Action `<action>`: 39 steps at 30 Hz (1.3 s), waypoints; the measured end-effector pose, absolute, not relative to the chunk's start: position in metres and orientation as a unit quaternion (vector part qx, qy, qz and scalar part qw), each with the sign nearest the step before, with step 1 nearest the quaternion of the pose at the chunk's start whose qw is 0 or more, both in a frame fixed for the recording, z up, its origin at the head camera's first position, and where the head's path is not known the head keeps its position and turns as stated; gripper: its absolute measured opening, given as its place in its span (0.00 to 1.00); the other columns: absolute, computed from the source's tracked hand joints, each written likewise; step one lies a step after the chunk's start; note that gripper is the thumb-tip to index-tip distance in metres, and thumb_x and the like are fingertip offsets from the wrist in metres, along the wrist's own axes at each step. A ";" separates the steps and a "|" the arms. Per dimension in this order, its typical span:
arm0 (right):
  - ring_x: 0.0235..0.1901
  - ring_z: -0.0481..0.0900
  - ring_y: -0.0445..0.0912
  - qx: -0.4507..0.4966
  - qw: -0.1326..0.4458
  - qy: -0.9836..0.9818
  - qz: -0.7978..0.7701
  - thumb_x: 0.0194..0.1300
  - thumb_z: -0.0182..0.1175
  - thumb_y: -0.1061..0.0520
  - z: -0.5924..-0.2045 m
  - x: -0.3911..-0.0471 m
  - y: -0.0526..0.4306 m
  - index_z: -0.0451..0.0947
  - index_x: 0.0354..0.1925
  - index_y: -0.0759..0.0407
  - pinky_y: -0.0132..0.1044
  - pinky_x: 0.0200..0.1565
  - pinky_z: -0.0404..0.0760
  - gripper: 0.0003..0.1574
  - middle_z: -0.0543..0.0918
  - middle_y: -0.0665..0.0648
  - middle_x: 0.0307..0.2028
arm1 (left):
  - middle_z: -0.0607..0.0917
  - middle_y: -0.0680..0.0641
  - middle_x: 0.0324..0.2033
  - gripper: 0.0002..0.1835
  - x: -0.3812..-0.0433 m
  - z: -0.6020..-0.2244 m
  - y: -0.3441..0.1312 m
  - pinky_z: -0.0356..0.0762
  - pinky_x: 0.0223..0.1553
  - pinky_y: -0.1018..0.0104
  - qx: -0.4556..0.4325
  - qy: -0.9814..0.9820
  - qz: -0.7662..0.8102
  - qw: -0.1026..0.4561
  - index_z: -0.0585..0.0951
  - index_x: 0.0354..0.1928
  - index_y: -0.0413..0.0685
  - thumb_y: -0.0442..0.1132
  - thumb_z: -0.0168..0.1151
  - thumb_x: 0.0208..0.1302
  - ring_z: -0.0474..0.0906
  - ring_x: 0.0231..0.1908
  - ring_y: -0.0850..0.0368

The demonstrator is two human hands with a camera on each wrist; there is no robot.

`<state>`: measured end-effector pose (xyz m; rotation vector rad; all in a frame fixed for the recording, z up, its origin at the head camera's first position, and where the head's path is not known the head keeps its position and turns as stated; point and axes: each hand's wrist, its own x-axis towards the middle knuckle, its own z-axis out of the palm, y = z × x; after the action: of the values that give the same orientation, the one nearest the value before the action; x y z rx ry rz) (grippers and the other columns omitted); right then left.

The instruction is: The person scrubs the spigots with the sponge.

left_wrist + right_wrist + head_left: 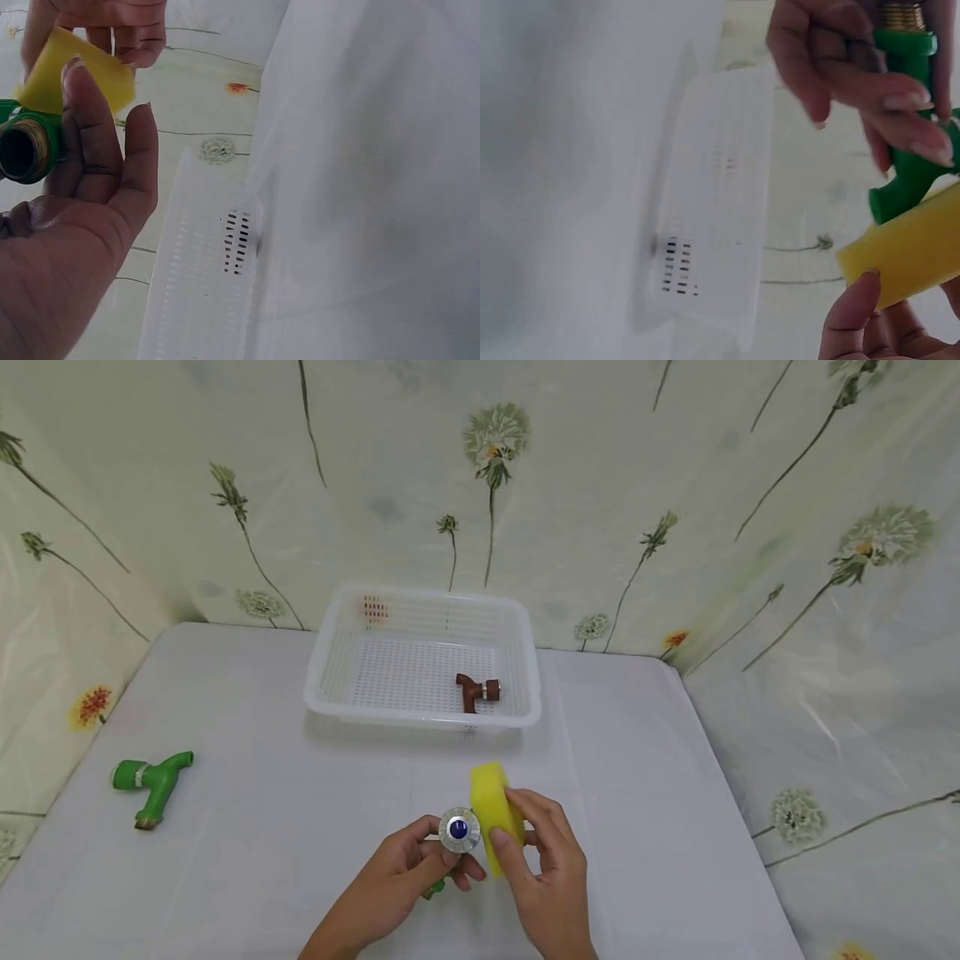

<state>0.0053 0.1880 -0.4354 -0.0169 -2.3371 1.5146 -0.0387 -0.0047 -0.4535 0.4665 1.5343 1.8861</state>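
My left hand (405,872) grips a green tap (911,142) with a brass threaded end. In the head view its silver cap with a blue centre (459,829) faces up, while most of the green body is hidden by the fingers. A yellow sponge (491,814) is pinched between the thumb and fingers of my right hand (551,868). The sponge stands on edge right beside the tap's cap; in the right wrist view it overlaps the tap's spout end. Both hands are close together near the front of the table.
Behind the hands stands a white perforated basket (420,720), with a brown tap (471,692) inside at its front right. A second green tap (156,785) lies at the left of the white-covered table (637,793). Flower-printed sheeting (360,485) hangs around the back and sides.
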 end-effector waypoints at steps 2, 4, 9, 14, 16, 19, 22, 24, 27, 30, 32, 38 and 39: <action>0.49 0.75 0.41 -0.022 0.194 -0.851 0.488 0.64 0.65 0.53 -0.441 0.003 0.192 0.75 0.60 0.42 0.33 0.39 0.79 0.26 0.74 0.45 0.55 | 0.86 0.43 0.42 0.16 -0.038 -0.453 -0.005 0.72 0.41 0.64 0.186 0.588 0.718 0.324 0.73 0.55 0.47 0.47 0.52 0.73 0.81 0.42 0.47; 0.47 0.74 0.38 -0.042 0.208 -0.870 0.445 0.63 0.66 0.49 -0.445 0.001 0.197 0.76 0.59 0.40 0.32 0.37 0.79 0.26 0.75 0.43 0.54 | 0.86 0.42 0.43 0.15 -0.038 -0.454 -0.006 0.71 0.39 0.66 0.198 0.582 0.721 0.320 0.73 0.56 0.47 0.46 0.51 0.74 0.81 0.42 0.46; 0.46 0.74 0.37 -0.067 0.215 -0.883 0.412 0.62 0.66 0.47 -0.445 0.001 0.205 0.76 0.59 0.39 0.32 0.35 0.78 0.26 0.74 0.41 0.53 | 0.85 0.41 0.45 0.15 -0.039 -0.456 -0.008 0.70 0.38 0.69 0.218 0.562 0.734 0.313 0.72 0.59 0.49 0.42 0.48 0.75 0.80 0.42 0.45; 0.48 0.74 0.38 -0.050 0.228 -0.878 0.417 0.61 0.68 0.50 -0.427 0.005 0.202 0.75 0.59 0.38 0.29 0.38 0.76 0.28 0.73 0.41 0.55 | 0.85 0.42 0.45 0.14 -0.039 -0.453 -0.006 0.71 0.40 0.67 0.208 0.568 0.731 0.316 0.72 0.57 0.48 0.43 0.50 0.74 0.80 0.43 0.44; 0.49 0.74 0.40 -0.016 0.241 -0.877 0.416 0.60 0.69 0.52 -0.420 0.007 0.198 0.75 0.59 0.39 0.29 0.38 0.76 0.29 0.73 0.43 0.57 | 0.86 0.43 0.45 0.14 -0.038 -0.453 -0.005 0.73 0.42 0.65 0.205 0.575 0.726 0.316 0.73 0.56 0.48 0.44 0.51 0.74 0.80 0.43 0.45; 0.51 0.74 0.44 0.040 0.256 -0.877 0.406 0.58 0.70 0.56 -0.413 0.008 0.192 0.76 0.60 0.44 0.29 0.39 0.77 0.31 0.72 0.48 0.58 | 0.85 0.43 0.45 0.14 -0.037 -0.452 -0.004 0.74 0.43 0.64 0.216 0.576 0.723 0.315 0.73 0.57 0.48 0.43 0.51 0.74 0.80 0.44 0.45; 0.51 0.72 0.45 0.058 0.263 -0.880 0.391 0.56 0.72 0.58 -0.412 0.008 0.191 0.78 0.59 0.48 0.26 0.42 0.77 0.31 0.73 0.52 0.58 | 0.85 0.43 0.45 0.14 -0.036 -0.452 -0.004 0.74 0.40 0.67 0.234 0.574 0.720 0.310 0.73 0.57 0.48 0.42 0.50 0.74 0.80 0.44 0.45; 0.51 0.71 0.45 0.050 0.261 -0.885 0.381 0.55 0.72 0.58 -0.415 0.007 0.194 0.78 0.58 0.48 0.25 0.43 0.77 0.31 0.73 0.52 0.58 | 0.86 0.43 0.45 0.13 -0.035 -0.452 -0.005 0.73 0.37 0.68 0.244 0.576 0.719 0.304 0.73 0.56 0.48 0.41 0.50 0.74 0.80 0.43 0.45; 0.51 0.70 0.44 0.030 0.257 -0.896 0.361 0.55 0.73 0.57 -0.420 0.005 0.200 0.79 0.57 0.48 0.25 0.45 0.77 0.31 0.73 0.51 0.58 | 0.86 0.44 0.44 0.12 -0.035 -0.451 -0.005 0.71 0.33 0.70 0.250 0.581 0.718 0.291 0.73 0.55 0.49 0.40 0.50 0.74 0.80 0.42 0.45; 0.51 0.70 0.43 0.007 0.254 -0.905 0.340 0.55 0.73 0.56 -0.426 0.004 0.208 0.79 0.57 0.46 0.27 0.41 0.79 0.31 0.73 0.50 0.57 | 0.86 0.43 0.44 0.12 -0.035 -0.450 -0.005 0.72 0.34 0.69 0.250 0.575 0.721 0.296 0.73 0.56 0.49 0.40 0.50 0.75 0.80 0.42 0.45; 0.52 0.69 0.42 -0.009 0.253 -0.908 0.333 0.55 0.73 0.55 -0.428 0.003 0.212 0.79 0.57 0.45 0.29 0.40 0.79 0.30 0.73 0.48 0.57 | 0.86 0.43 0.44 0.12 -0.035 -0.450 -0.005 0.70 0.33 0.70 0.245 0.571 0.722 0.306 0.73 0.56 0.48 0.40 0.50 0.75 0.79 0.43 0.44; 0.51 0.71 0.39 -0.033 0.249 -0.898 0.360 0.57 0.71 0.53 -0.430 0.007 0.216 0.77 0.59 0.42 0.30 0.37 0.76 0.30 0.72 0.44 0.57 | 0.85 0.44 0.46 0.16 -0.036 -0.449 -0.005 0.72 0.37 0.70 0.224 0.580 0.715 0.321 0.72 0.60 0.51 0.45 0.46 0.76 0.80 0.44 0.45; 0.51 0.72 0.39 -0.033 0.250 -0.895 0.367 0.57 0.71 0.53 -0.430 0.009 0.215 0.77 0.59 0.41 0.30 0.37 0.76 0.31 0.72 0.44 0.57 | 0.85 0.44 0.46 0.17 -0.036 -0.449 -0.005 0.73 0.39 0.69 0.219 0.580 0.716 0.320 0.72 0.61 0.50 0.45 0.45 0.77 0.80 0.45 0.45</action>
<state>0.0085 0.2149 -0.4296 -0.0906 -2.4372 0.9999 -0.0360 -0.0050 -0.4490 0.5762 1.5235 1.8826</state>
